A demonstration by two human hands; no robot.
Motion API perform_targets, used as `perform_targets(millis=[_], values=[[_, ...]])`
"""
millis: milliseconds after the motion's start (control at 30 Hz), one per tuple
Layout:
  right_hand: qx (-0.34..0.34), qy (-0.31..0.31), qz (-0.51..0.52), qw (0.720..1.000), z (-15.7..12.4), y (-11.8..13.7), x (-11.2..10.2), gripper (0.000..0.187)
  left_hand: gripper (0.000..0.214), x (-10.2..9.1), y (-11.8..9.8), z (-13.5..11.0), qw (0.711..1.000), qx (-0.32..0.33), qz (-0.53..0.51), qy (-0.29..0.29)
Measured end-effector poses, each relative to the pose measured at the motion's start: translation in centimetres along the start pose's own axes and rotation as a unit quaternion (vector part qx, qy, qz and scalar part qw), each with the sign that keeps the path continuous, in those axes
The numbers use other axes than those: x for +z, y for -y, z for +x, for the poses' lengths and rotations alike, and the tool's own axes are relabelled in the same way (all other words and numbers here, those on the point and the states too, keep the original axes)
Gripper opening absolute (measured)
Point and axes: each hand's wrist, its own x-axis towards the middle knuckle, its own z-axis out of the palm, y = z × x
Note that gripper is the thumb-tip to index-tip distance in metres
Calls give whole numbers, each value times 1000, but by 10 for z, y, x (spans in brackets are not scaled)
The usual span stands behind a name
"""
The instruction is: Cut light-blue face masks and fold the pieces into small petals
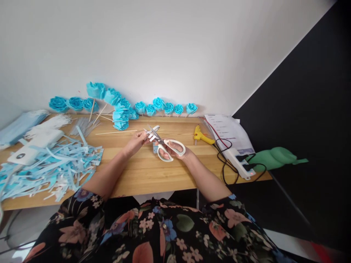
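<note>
Pinching a small pale strip point(151, 134) in the closed left hand point(136, 141), mid-bench point(142, 173). Gripping white scissors point(165, 148) in the right hand point(177, 150), blades parted around it. Far edge: finished blue paper roses point(159, 106). Left: heaped blue offcuts point(55, 166). Seemingly well along, more cutting left.

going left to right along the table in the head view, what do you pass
blue strip pile → left hand pinching a white strip → scissors → yellow glue gun → white power strip → green object
</note>
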Motion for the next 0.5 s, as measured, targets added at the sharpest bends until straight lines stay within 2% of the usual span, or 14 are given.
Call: perform_targets(millis=[167,300,400,500], values=[[-7,3,14,1000,-2,-7,-6,53,54,0,1,-2,999,32,25,34],[12,-32,33,999,-1,-17,-14,55,53,0,-2,-3,998,36,24,48],[-3,-37,68,997,2,-21,-16,58,46,4,-8,-4,998,38,13,38],[-7,-45,89,995,5,-18,-15,52,42,8,-14,-5,998,42,-18,34]])
